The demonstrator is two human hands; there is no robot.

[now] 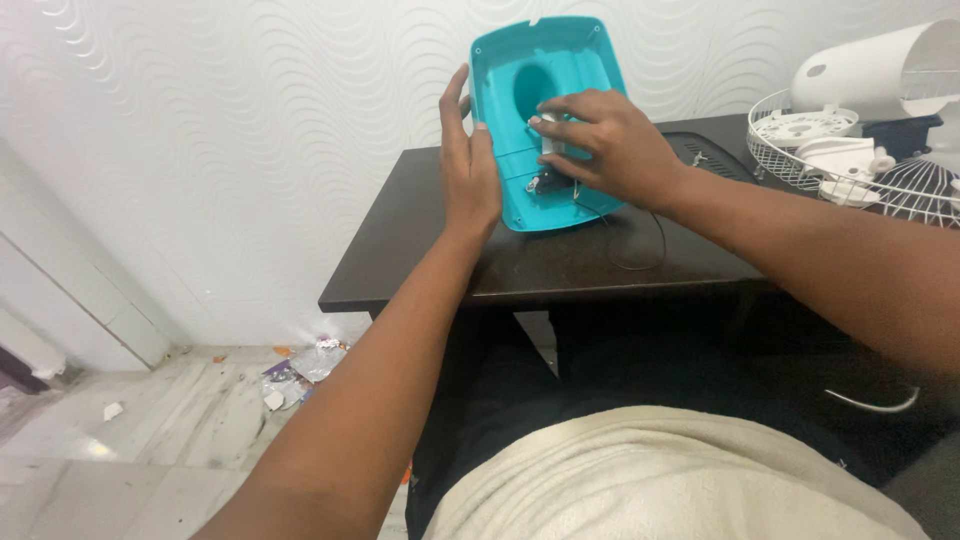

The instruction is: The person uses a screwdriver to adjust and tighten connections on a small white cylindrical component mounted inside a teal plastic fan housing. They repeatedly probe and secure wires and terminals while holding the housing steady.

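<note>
Cream-coloured cloth (690, 480) fills the foreground at the bottom of the head view, lying over the person's lap. Both forearms extend from it toward a dark brown worktop (420, 245) that stands against a white wall with a wavy relief pattern (230, 120). At the far edge of the worktop a teal plastic housing (500, 70) is propped upright, tilted slightly, with its hollow inner side and a round recess facing the camera. Left hand (468, 165): open and flat, fingers straight and pointing upward, the palm pressed against the left edge of the housing to steady it; its grip is released and closes on nothing. Right hand (610, 145): laid across the housing's inner face, with the fingertips pinched on a small white part (550, 135) mounted there. Just below that part sits a small dark component (548, 183), and a thin dark wire (640, 255) runs from the housing in a loop over the worktop. At the right end of the worktop are a white wire fan guard (775, 150) and a white fan body (870, 70). Scraps of litter (300, 370) lie on the pale marble floor (130, 440) to the left, beneath the worktop's edge.
</note>
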